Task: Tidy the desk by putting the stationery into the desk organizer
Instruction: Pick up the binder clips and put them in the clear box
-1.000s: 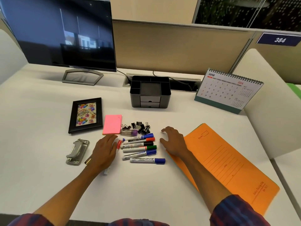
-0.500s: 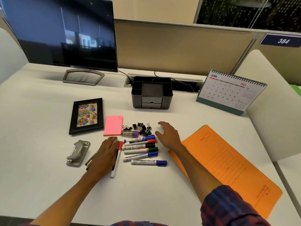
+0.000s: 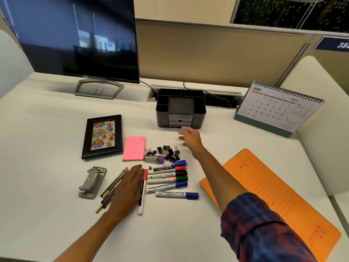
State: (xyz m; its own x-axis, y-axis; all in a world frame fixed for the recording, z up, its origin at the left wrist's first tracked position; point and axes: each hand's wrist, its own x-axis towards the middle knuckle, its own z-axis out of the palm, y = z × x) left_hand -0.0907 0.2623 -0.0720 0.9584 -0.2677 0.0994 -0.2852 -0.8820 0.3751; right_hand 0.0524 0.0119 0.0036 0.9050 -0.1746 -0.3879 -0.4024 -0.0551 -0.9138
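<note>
A black desk organizer (image 3: pixel 181 110) is set near the back of the white desk (image 3: pixel 47 186), in front of the cable slot. Several open compartments are seen along its top around a flat lid, and two small drawers are seen in its front.

"DELL" can be read on the monitor (image 3: pixel 75 38), "JUNE" and "2026" on the desk calendar (image 3: pixel 277 108), "Happy Birthday" on the card in the picture frame (image 3: pixel 102 137), and "384" on the blue plate at the upper right. Print on the markers (image 3: pixel 168 178) and the orange folder (image 3: pixel 273 195) is too small to be read.

The right hand (image 3: pixel 189 138) is held open and empty, fingers spread, just in front of the organizer's lower drawer; contact cannot be told. The left hand (image 3: pixel 128 186) is laid flat and open over a bundle of pencils (image 3: pixel 111 186), with a red-capped marker (image 3: pixel 142 191) just beside it. Binder clips (image 3: pixel 166 151), a pink notepad (image 3: pixel 134 148) and a hole punch (image 3: pixel 92 182) are spread between the hands and to the left, well apart from the organizer.
</note>
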